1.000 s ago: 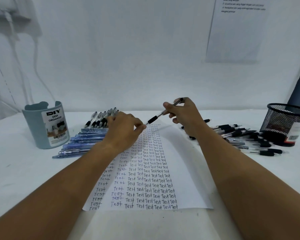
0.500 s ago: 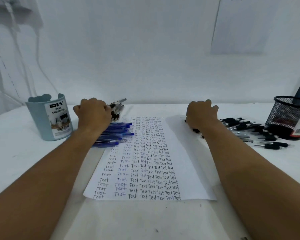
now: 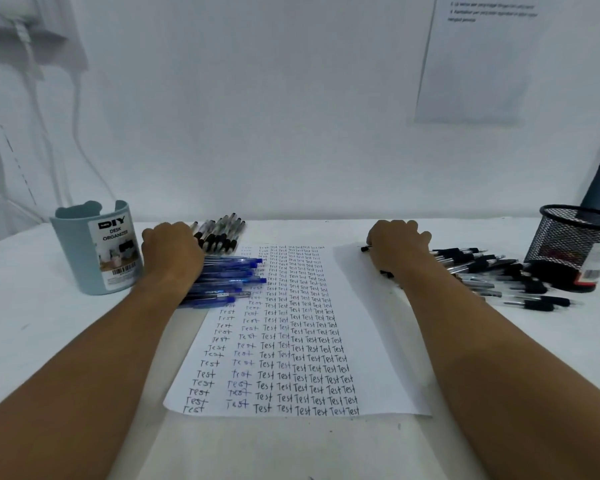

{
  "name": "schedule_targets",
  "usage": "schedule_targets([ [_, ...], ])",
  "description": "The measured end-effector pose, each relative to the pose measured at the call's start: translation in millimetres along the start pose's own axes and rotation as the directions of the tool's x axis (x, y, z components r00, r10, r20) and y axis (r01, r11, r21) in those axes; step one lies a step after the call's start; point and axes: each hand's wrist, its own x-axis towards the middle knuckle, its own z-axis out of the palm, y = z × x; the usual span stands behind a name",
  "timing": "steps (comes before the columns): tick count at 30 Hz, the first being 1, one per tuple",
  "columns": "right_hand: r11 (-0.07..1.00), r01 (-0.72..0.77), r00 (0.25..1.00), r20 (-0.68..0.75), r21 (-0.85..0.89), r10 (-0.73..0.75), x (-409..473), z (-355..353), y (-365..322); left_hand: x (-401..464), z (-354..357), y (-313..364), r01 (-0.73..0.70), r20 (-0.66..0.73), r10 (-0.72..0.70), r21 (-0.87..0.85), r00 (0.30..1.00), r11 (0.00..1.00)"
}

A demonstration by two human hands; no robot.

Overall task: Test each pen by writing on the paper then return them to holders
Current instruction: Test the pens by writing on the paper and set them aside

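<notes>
A white paper [image 3: 371,341] covered in rows of "Test" lies in the middle of the table. On its left lie a stack of blue pens [image 3: 229,278] and a row of black pens [image 3: 222,233]. My left hand [image 3: 172,252] sits knuckles-up on both groups, and its fingertips are hidden. My right hand [image 3: 397,245] is curled at the paper's far right edge over a black pen [image 3: 364,248] whose end sticks out to the left. A pile of black pens [image 3: 499,275] lies beside that hand.
A light blue desk organizer [image 3: 94,251] stands at the left, close to my left hand. A black mesh holder [image 3: 575,251] stands at the far right behind the pen pile. A white wall rises just behind the table, with cables at the left.
A second ago both hands held one black pen above the paper's top. My left hand then moved left onto the pen rows and my right hand dropped onto the right pile.
</notes>
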Motion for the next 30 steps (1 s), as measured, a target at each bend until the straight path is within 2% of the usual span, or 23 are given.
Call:
schedule_targets([
  [9,0.999,0.051,0.998,0.039,-0.002,-0.051,3.8,6.5,0.4,-2.0,0.3,-1.1,0.018,0.079,-0.023,0.065,0.997,0.998],
  [19,0.988,0.138,0.986,-0.09,-0.069,-0.143,-2.0,-1.8,-3.2,-3.4,-6.9,2.7,-0.008,0.062,0.006,0.033,0.998,0.999],
  [22,0.967,0.252,0.945,-0.205,-0.035,-0.254,0.2,-3.6,-6.8,-10.9,-12.7,12.4,-0.084,-0.015,0.084,0.037,0.996,0.996],
  [25,0.913,0.397,0.851,-0.411,0.096,-0.327,5.9,1.1,-12.0,-18.2,-15.8,24.6,-0.223,-0.092,0.217,-0.056,0.972,0.973],
  [27,0.855,0.464,0.805,-0.513,0.234,-0.297,7.3,1.8,-15.3,-22.9,-16.5,32.9,-0.333,-0.104,0.32,-0.136,0.942,0.933],
  [30,0.809,0.456,0.821,-0.527,0.372,-0.221,6.1,-1.7,-18.0,-30.5,-15.5,44.2,-0.445,-0.09,0.436,-0.197,0.896,0.874],
])
